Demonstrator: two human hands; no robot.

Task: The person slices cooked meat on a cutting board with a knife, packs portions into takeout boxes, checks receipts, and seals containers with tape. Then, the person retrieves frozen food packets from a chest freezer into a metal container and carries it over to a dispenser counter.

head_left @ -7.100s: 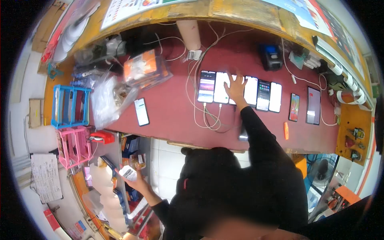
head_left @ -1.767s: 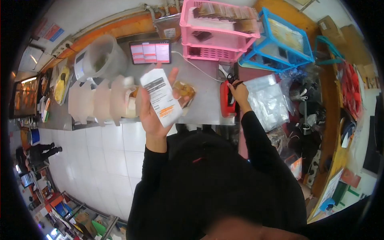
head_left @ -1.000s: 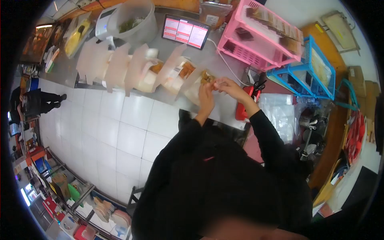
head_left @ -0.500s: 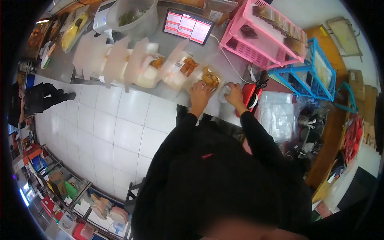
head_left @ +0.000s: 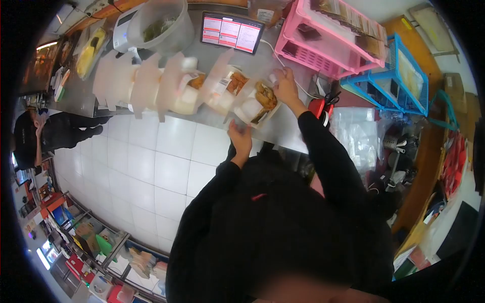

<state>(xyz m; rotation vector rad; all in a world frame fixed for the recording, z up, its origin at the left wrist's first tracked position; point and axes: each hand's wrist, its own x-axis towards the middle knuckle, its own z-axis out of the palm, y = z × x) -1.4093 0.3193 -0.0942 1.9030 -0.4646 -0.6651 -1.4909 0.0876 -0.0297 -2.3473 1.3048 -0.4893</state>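
Note:
An open food box point(head_left: 249, 108) holds browned fried pieces point(head_left: 265, 96) and something white. At its far right corner, my right hand point(head_left: 286, 87) is closed around a small whitish item point(head_left: 273, 78) whose kind I cannot make out. My left hand point(head_left: 240, 140) is beside the box's near edge, fingers apart and holding nothing. Just left stands another open box point(head_left: 221, 98) with orange-brown pieces and a printed label. Further left, several more boxes stand in a row with their pale lids point(head_left: 172, 83) raised.
Behind the boxes are a lit tablet point(head_left: 232, 32) and a clear tub point(head_left: 166, 43) with greens. A pink rack point(head_left: 328, 48), a blue rack point(head_left: 399, 83), a red holder with scissors point(head_left: 323, 105) and plastic bags point(head_left: 356, 136) line the right. Another person point(head_left: 50, 131) is at far left.
My left hand has drawn back from the food to the box's near edge. My right hand has moved away from me to the far right corner with the whitish item.

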